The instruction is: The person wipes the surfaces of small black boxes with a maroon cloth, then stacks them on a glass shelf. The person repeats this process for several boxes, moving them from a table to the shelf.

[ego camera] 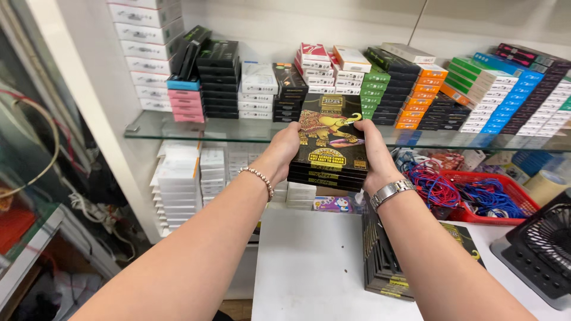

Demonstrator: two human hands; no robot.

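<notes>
In front of the glass shelf [154,128], held up between both hands, is a stack [328,148] of flat black boxes. Its top face, glossy with a gold elephant picture, tilts towards the camera. The long axis runs from 12 to 6 o'clock, far end at the shelf edge. The lower boxes show only their near edges, thin black strips with yellow marks; how many there are is hard to make out.

The left hand [284,148] clamps the stack's left side: fingers pressed together and curled under, tips hidden beneath the boxes. A bead bracelet [257,177] circles that wrist. The right hand [376,156] grips the right side, thumb along the edge, fingers wrapped out of sight below. A metal watch band [391,191] sits on that wrist.

At 6 o'clock from the stack lies a white counter [309,267]. At 5 o'clock on it stands a second pile [383,261] of black boxes, partly covered by the right forearm. At 3 o'clock a red basket [505,208] holds tangled red and blue cables. At 4 o'clock a black fan [541,249] is cut off by the frame edge.

At 12 o'clock the shelf carries rows of stacked small boxes [380,83]: white, pink, black, green, orange, blue. More white boxes [178,184] sit beneath the glass at 9 o'clock.
</notes>
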